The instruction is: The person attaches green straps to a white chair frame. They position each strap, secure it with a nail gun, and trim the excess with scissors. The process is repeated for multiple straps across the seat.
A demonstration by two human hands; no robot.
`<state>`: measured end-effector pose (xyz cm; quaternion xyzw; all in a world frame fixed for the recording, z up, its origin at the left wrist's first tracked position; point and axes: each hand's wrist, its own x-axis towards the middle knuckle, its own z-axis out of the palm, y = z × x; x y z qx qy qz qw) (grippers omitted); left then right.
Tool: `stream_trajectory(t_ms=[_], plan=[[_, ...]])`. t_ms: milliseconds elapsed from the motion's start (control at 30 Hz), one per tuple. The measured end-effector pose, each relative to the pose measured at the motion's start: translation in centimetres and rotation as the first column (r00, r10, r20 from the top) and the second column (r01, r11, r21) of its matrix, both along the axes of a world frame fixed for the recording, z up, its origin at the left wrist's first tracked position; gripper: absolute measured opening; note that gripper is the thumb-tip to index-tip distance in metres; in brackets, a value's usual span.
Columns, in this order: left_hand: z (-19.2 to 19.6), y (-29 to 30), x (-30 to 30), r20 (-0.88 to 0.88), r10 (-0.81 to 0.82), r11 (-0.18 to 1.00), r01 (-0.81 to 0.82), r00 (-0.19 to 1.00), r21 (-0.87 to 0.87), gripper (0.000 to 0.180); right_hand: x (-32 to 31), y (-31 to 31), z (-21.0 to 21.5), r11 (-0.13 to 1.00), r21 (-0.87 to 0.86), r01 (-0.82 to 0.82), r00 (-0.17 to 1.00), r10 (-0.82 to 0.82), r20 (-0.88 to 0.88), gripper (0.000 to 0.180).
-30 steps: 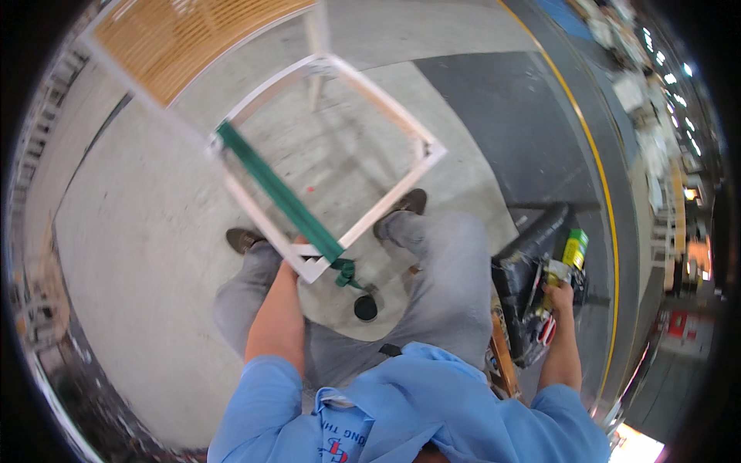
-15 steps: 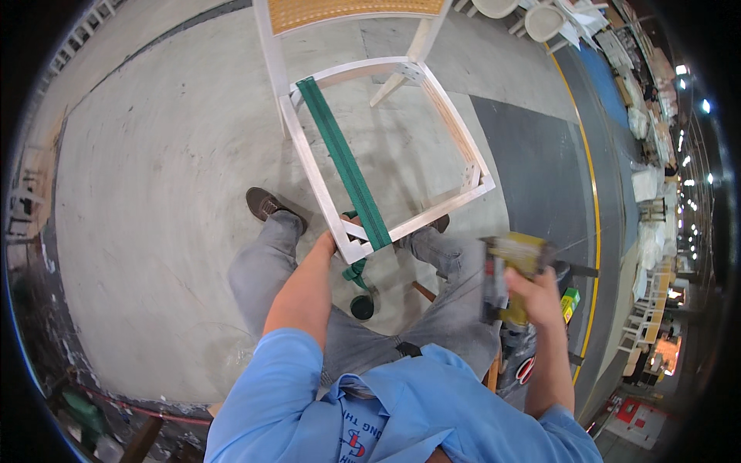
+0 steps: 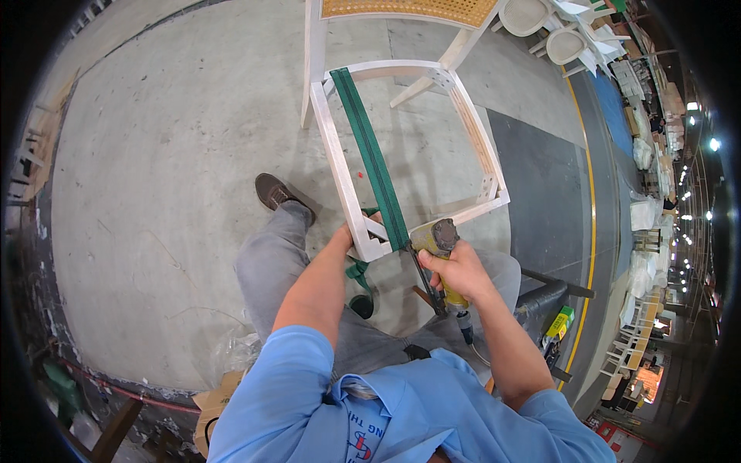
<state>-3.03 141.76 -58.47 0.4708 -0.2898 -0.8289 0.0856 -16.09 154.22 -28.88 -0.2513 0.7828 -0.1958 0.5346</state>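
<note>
A pale wooden chair frame [image 3: 333, 147] with an open seat stands in front of me. One green webbing strap [image 3: 366, 150] crosses the seat from the back rail to the front rail. My left hand [image 3: 350, 236] is closed round the frame's near left corner, its fingers partly hidden beneath. Loose green webbing [image 3: 357, 272] hangs below that corner, down to a dark roll [image 3: 361, 305]. My right hand [image 3: 457, 272] grips a yellow pneumatic staple gun [image 3: 434, 239]. Its nose is at the front rail, right beside the strap's near end; whether it touches is hard to tell.
A woven cane panel [image 3: 413, 9] fills the chair's backrest. At my right, a dark padded seat [image 3: 543, 302] carries a green and yellow box [image 3: 560, 322]. An air hose [image 3: 480, 353] runs from the gun. White chair parts [image 3: 563, 46] are gathered at the far right.
My right hand has brought the staple gun leftward, from beside my right thigh to the front rail. The chair appears shifted slightly right in view. My left hand stays at the corner.
</note>
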Motion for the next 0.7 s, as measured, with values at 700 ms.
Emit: stream_trajectory(t_ms=[700], plan=[[0.7, -0.8, -0.3, -0.068, -0.029, 0.999, 0.031, 0.997, 0.036, 0.028, 2.4, -0.2, 0.1, 1.000, -0.004, -0.027, 1.000, 0.027, -0.008, 0.035]])
